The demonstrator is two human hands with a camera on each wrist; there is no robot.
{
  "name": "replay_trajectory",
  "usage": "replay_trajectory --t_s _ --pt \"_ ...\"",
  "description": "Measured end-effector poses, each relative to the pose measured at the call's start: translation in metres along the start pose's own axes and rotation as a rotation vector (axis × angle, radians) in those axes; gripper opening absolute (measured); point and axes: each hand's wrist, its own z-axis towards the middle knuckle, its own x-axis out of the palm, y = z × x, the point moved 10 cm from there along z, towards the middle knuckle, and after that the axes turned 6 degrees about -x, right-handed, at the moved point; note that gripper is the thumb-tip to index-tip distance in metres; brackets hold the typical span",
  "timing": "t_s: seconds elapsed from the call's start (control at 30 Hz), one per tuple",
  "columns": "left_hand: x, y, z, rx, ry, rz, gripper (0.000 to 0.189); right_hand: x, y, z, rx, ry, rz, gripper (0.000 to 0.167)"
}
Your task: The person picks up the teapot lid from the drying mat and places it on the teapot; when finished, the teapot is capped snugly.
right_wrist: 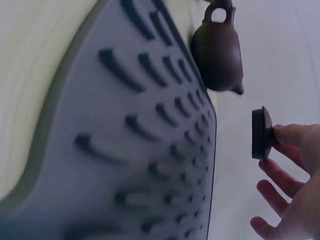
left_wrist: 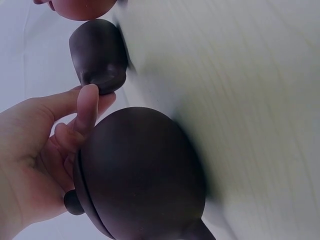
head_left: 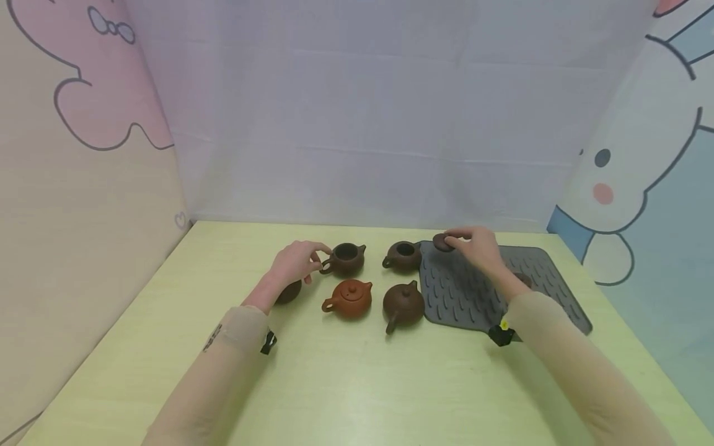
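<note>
My left hand (head_left: 294,260) pinches the handle of a dark brown lidless teapot (head_left: 347,262) in the back row, its mouth facing up. In the left wrist view a lidded dark teapot (left_wrist: 145,170) sits close below that hand, mostly covered by the wrist in the head view. My right hand (head_left: 481,249) holds a small dark teapot lid (right_wrist: 261,134) by its knob between thumb and fingers, raised over the grey mat's back left corner. Left of this lid stands a second lidless teapot (head_left: 404,259), beside the mat.
A reddish-brown lidded teapot (head_left: 352,300) and a dark lidded teapot (head_left: 404,305) stand in the front row. The grey ridged mat (head_left: 463,297) lies at the right, with a dark object (head_left: 523,279) on it partly behind my right wrist. A pale cloth wall (head_left: 357,124) closes the back.
</note>
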Motion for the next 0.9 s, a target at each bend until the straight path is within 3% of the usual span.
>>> replay_trajectory --t_s 0.6,0.9 --pt "0.001 -0.001 -0.001 0.01 -0.002 -0.014 0.038 0.042 0.09 0.019 -0.161 -0.02 0.136 0.028" --pt "0.001 -0.002 -0.002 0.014 -0.001 -0.016 0.037 0.068 0.123 0.027 -0.2 0.001 0.202 0.029"
